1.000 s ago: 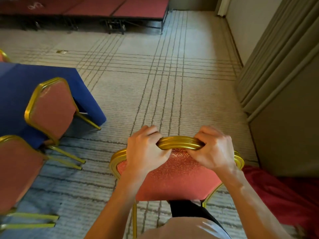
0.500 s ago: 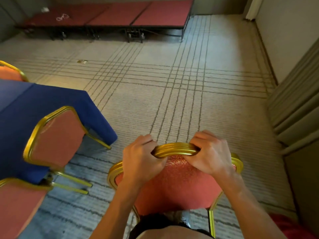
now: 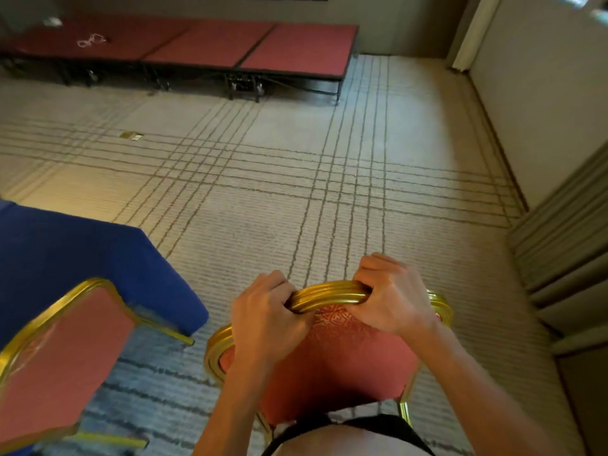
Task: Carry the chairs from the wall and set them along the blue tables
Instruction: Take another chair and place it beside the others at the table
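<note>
Gripping the chair [image 3: 332, 353] by its top rail, your left hand [image 3: 266, 319] and right hand [image 3: 393, 296] clench it, probably for carrying toward the blue table [image 3: 82, 258] at left.

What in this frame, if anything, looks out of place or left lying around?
Only small things: a tangle of white cord lies loose on the red stage platform, and a brass floor plate interrupts the carpet. The carried chair and both hands look normal.

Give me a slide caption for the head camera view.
Both hands, left and right, grip a gold-framed red chair beside the blue table.
</note>
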